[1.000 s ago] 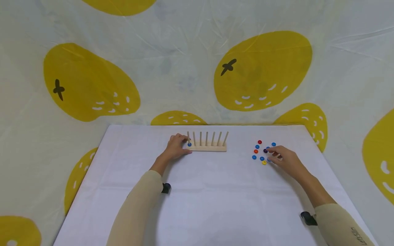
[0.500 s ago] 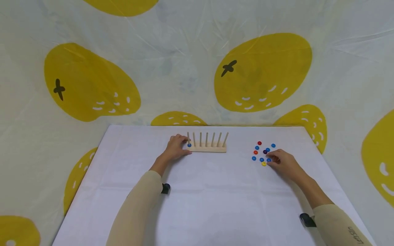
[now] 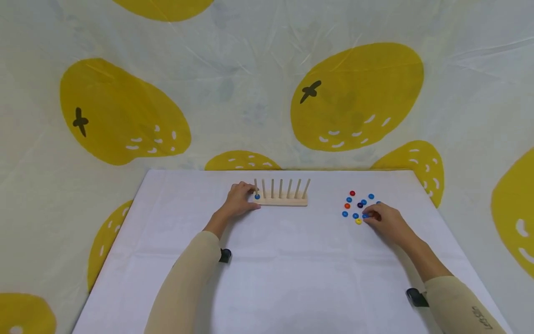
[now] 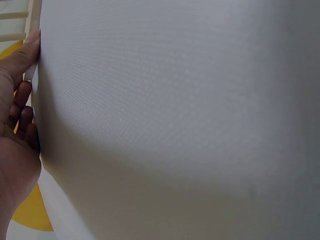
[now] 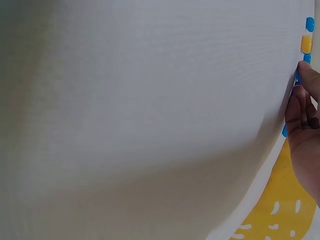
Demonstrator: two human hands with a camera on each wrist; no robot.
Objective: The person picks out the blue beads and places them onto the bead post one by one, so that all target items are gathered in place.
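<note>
In the head view, my left hand [image 3: 238, 199] grips the left end of a pale wooden peg rack [image 3: 283, 202], thumb along its front and fingers behind. The rack has a row of upright pegs, and a blue bead [image 3: 257, 197] sits low on the leftmost one. Over on the right, my right hand [image 3: 388, 222] pinches a blue bead [image 3: 365, 215] at the tabletop between thumb and fingertips. In the right wrist view that blue bead [image 5: 298, 77] shows only partly between the digits.
Around the right fingertips lie several loose beads: a yellow one [image 3: 358, 221], a dark purple one [image 3: 360, 205], a red one [image 3: 352, 193], an orange-red one [image 3: 347, 206] and several blue ones. A white cloth [image 3: 292, 269] covers the table; a patterned curtain hangs behind.
My right hand has drawn slightly back toward me and its thumb and fingers have come together on the blue bead. A blue bead behind the hand has come into view. My left hand stays put.
</note>
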